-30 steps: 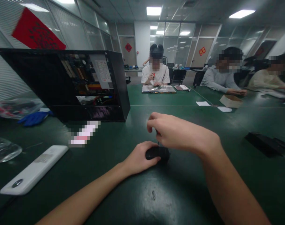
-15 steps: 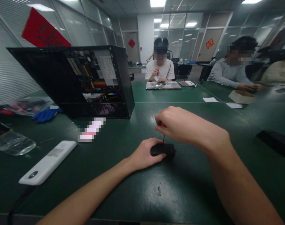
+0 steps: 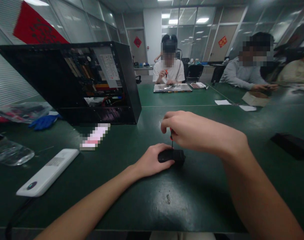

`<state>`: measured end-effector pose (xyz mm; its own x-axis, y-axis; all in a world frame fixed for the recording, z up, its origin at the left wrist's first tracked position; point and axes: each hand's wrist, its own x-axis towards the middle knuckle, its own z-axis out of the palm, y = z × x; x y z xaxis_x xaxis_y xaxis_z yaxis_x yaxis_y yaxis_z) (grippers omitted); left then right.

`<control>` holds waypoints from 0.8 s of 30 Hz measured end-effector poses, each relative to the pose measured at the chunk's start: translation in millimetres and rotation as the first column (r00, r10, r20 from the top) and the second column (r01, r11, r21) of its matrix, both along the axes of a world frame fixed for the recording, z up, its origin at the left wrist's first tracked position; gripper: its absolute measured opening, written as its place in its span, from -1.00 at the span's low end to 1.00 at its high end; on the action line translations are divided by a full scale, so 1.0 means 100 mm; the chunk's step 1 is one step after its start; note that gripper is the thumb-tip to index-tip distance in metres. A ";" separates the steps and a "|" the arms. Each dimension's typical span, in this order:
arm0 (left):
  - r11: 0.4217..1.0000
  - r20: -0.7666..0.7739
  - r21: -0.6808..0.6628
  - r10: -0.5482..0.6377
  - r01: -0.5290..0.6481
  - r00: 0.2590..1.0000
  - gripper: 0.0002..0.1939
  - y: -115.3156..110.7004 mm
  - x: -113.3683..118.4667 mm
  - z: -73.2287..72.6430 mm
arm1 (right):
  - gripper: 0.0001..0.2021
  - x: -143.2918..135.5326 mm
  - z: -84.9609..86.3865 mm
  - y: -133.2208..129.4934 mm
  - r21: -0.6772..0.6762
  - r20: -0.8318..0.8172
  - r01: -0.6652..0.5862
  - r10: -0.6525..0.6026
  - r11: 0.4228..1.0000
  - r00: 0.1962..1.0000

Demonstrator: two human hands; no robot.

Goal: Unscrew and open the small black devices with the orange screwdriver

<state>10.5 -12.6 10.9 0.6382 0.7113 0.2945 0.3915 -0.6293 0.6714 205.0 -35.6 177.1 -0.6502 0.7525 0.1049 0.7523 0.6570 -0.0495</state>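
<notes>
A small black box-shaped device [image 3: 178,156] lies on the green table in front of me. My left hand [image 3: 153,160] grips its left end between thumb and fingers, holding it against the tabletop. Above it is my right hand [image 3: 183,128], bent at the wrist and closed around the red handle of a screwdriver [image 3: 172,144]. The thin dark shaft points straight down, and its tip meets the top of the black device near my left fingertips. My fingers cover most of the handle.
An open black computer case [image 3: 126,83] stands at the back left. Nearer are a white power bank-like device [image 3: 49,171], a clear bottle [image 3: 13,151] and a blue glove [image 3: 44,122]. A black object [image 3: 292,145] lies at right. Co-workers sit across the table [image 3: 204,213].
My right fingers have shifted on the screwdriver handle and opened slightly from it. The whole view has moved a little; the black device stays under my left hand.
</notes>
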 end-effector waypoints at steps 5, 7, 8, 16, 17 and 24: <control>0.998 -0.082 0.004 -0.068 0.068 0.994 -0.57 0.11 -0.13 0.14 | -0.87 -0.04 0.02 -0.02 -0.022 -0.010 -0.006 0.005 1.000 1.000; 0.997 -0.099 0.026 -0.066 0.069 0.993 -0.59 0.14 -0.16 0.16 | -0.81 -0.06 0.02 -0.02 0.023 0.023 0.074 -0.075 0.997 0.997; 0.997 -0.106 0.035 -0.065 0.069 0.992 -0.58 0.15 -0.17 0.17 | -0.79 -0.06 0.01 -0.02 0.027 0.028 0.088 -0.089 0.996 0.996; 0.994 -0.105 0.071 -0.075 0.083 0.992 -0.58 0.15 -0.16 0.11 | -0.80 0.01 0.01 -0.04 -0.039 -0.006 -0.016 0.016 0.999 1.000; 0.994 -0.102 0.073 -0.077 0.084 0.992 -0.58 0.15 -0.16 0.11 | -0.84 0.01 0.00 -0.03 -0.018 0.010 0.035 -0.034 0.999 0.999; 0.990 -0.095 0.093 -0.094 0.103 0.991 -0.57 0.17 -0.18 0.09 | -0.73 0.03 0.01 0.01 -0.054 -0.063 -0.077 0.073 0.996 0.995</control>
